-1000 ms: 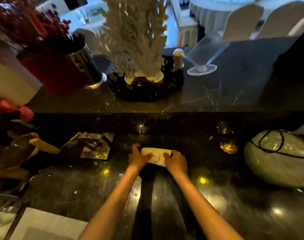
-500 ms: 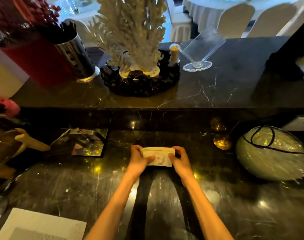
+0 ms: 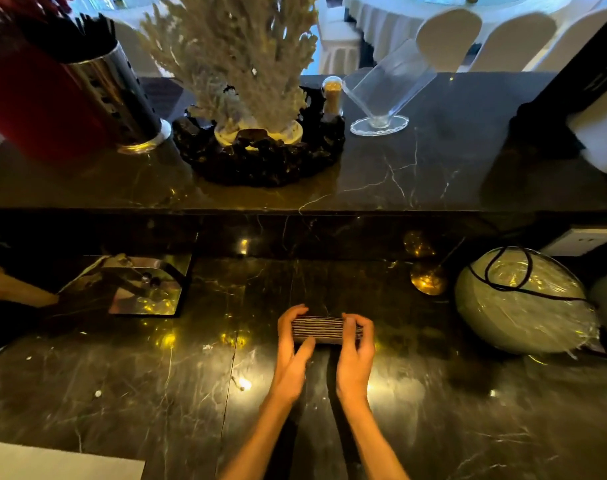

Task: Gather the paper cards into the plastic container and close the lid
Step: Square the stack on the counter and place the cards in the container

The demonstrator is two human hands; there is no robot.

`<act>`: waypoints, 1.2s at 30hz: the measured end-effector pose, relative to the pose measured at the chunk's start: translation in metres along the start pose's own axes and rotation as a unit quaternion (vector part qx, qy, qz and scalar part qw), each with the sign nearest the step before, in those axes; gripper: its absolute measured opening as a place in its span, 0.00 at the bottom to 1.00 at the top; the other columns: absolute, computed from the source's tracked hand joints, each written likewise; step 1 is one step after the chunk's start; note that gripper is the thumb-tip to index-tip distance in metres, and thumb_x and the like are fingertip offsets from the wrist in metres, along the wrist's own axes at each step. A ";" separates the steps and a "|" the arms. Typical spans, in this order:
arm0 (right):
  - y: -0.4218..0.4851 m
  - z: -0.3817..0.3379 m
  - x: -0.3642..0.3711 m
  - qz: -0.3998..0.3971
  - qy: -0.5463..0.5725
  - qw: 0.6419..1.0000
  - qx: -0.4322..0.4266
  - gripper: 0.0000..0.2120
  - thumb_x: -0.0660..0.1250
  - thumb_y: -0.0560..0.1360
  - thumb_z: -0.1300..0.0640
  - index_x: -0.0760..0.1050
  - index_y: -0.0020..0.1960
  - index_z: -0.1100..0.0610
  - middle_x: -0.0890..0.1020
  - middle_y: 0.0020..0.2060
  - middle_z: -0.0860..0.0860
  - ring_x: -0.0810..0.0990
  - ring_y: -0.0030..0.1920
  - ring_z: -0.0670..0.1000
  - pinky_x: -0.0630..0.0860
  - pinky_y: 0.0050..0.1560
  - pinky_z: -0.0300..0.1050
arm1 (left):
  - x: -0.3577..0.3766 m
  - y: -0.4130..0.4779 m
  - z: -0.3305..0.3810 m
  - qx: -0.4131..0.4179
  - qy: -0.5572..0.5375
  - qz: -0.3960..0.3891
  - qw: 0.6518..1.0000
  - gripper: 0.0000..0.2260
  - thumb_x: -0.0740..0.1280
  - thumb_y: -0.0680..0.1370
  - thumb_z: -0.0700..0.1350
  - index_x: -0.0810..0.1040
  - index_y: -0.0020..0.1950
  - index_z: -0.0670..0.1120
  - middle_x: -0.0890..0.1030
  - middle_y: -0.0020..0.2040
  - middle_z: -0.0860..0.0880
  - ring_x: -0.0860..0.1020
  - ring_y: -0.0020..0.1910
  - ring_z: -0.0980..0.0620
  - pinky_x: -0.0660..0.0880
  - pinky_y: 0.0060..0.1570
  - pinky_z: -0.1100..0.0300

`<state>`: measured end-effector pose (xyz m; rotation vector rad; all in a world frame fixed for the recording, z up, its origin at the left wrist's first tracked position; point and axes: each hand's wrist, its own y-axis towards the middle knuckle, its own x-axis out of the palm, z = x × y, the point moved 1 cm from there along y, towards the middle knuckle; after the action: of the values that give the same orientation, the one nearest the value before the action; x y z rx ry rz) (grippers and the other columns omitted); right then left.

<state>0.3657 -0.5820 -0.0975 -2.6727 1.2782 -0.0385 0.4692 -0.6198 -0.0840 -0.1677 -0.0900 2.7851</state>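
A stack of paper cards (image 3: 321, 329) stands on edge on the dark marble counter (image 3: 156, 393), its layered edges facing up. My left hand (image 3: 292, 344) grips the stack's left end, thumb in front and fingers behind. My right hand (image 3: 355, 348) holds the right end the same way. A clear plastic container (image 3: 139, 289) with reflective walls sits on the counter to the left, about a forearm's length from the cards. I cannot tell where its lid is.
A raised marble ledge (image 3: 399, 174) runs behind, carrying a coral ornament (image 3: 246, 64), a steel utensil holder (image 3: 122, 95) and a clear acrylic stand (image 3: 385, 95). A plastic-wrapped round object with a black cord (image 3: 523, 299) sits at right. White paper (image 3: 52, 462) lies at bottom left.
The card stack has been turned from face toward me onto its long edge, so the layered edges now show. Both hands stayed on its ends.
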 end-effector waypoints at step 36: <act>-0.116 -0.011 -0.063 -0.009 -0.040 0.999 0.008 0.06 0.58 0.83 0.58 0.72 0.56 0.57 0.79 0.48 0.53 0.78 0.48 0.47 0.74 0.47 0.29 | 0.020 -0.111 0.005 -0.060 -0.098 0.202 0.973 0.08 0.60 0.82 0.42 0.76 0.47 0.52 0.80 0.44 0.54 0.79 0.44 0.58 0.76 0.43 0.65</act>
<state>0.4144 -0.4636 -0.0630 -2.6434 1.2246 0.0535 0.4878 -0.5091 -0.0714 0.0699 -0.3035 3.1980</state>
